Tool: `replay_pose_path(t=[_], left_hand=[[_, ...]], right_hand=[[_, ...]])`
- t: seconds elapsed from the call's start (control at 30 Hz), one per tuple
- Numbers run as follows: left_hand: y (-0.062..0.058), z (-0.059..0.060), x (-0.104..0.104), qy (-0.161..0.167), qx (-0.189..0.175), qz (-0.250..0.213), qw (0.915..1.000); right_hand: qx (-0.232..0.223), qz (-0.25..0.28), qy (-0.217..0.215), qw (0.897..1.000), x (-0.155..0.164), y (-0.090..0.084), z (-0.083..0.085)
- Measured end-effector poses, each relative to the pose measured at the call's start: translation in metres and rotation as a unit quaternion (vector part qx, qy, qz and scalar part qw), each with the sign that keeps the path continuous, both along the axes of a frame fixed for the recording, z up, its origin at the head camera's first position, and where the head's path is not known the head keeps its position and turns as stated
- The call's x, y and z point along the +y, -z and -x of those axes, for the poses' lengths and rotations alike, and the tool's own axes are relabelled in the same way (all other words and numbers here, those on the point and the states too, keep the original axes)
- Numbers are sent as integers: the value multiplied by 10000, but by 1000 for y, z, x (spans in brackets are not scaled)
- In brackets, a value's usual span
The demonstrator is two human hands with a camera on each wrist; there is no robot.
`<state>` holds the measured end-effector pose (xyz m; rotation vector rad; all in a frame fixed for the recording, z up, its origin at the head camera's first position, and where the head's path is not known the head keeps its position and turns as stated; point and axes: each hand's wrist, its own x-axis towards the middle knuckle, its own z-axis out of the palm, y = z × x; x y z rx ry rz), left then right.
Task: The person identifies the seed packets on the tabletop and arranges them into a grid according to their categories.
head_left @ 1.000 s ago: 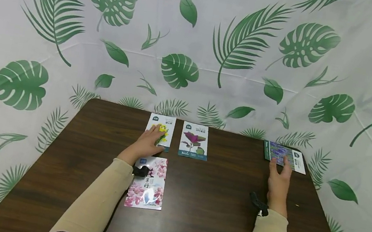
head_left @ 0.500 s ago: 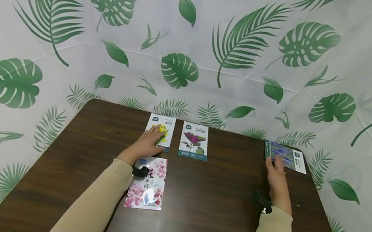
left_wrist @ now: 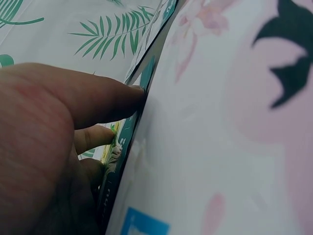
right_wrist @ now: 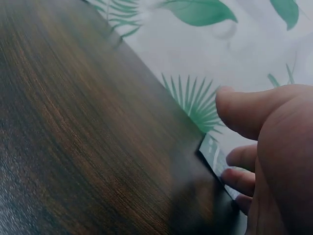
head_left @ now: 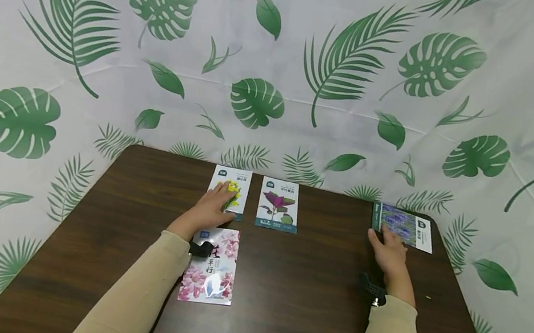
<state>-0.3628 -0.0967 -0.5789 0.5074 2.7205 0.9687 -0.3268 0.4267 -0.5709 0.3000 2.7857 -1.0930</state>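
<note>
In the head view, my left hand lies with fingers extended over a seed packet with yellow flowers at the table's back. The left wrist view shows the thumb at that packet's teal bottom edge. A pink-blossom packet lies partly under the left wrist. At the back right, my right hand touches a seed packet with purple-blue flowers, turned sideways. Its thumb stands apart from the packet in the right wrist view, with the other fingers on it.
A packet with a magenta flower lies right of the yellow-flower one. The dark wooden table ends at a leaf-print cloth hanging behind it. A tiny pale fleck lies right of the right wrist.
My right hand has come down onto the purple-blue-flower packet with its fingers closer together. That packet has slid slightly left. The left hand has stayed in place.
</note>
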Motion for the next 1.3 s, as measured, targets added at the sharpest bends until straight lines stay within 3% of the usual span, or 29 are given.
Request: replay_pose_path(t=[0.37,0.7,0.97,1.3], left_hand=[[-1,-1,0,28,61,-18,10000],[-4,-3,1,-9,-13,-26,10000],[-2,-1,0,-32,-8,-70,10000],[-2,-2,0,-15,9,-54,10000]], right_hand=[[101,-295,233,9992,-3,3,-3],[439,-1214,140,9915,-9,6,-4],[795,-1119,139,9904,-12,6,-4],[481,-788,-132,9956,-13,4,-7]])
